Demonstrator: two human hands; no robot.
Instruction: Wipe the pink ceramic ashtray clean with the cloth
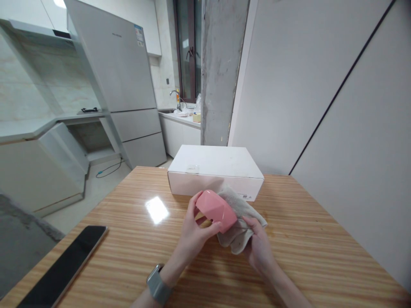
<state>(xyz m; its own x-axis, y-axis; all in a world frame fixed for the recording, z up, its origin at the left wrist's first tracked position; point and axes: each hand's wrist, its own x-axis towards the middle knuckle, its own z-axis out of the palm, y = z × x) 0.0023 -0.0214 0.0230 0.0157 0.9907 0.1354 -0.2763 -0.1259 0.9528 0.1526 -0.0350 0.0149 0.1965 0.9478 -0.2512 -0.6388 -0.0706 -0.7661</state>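
Note:
My left hand (197, 229) grips a glossy pink plastic piece (216, 209) with faceted sides, thumb on its lower edge and fingers at its upper left. Its exact kind does not show; it looks like a hollow cup or cover. Against its right side rests a grey cloth (240, 214), which my right hand (257, 239) pinches between thumb and fingers. Part of the cloth lies behind the pink piece, and some fingers of the right hand are hidden under its folds. Both hands are above the wooden table (128, 261).
Just beyond my hands stands a closed white box (215, 162). At the table's left edge lies a dark tablet-like device (64, 269). Farther back are a grey fridge (118, 72), a sink counter (183, 119) and a concrete pillar (221, 72). A white wall panel (321, 85) borders the right.

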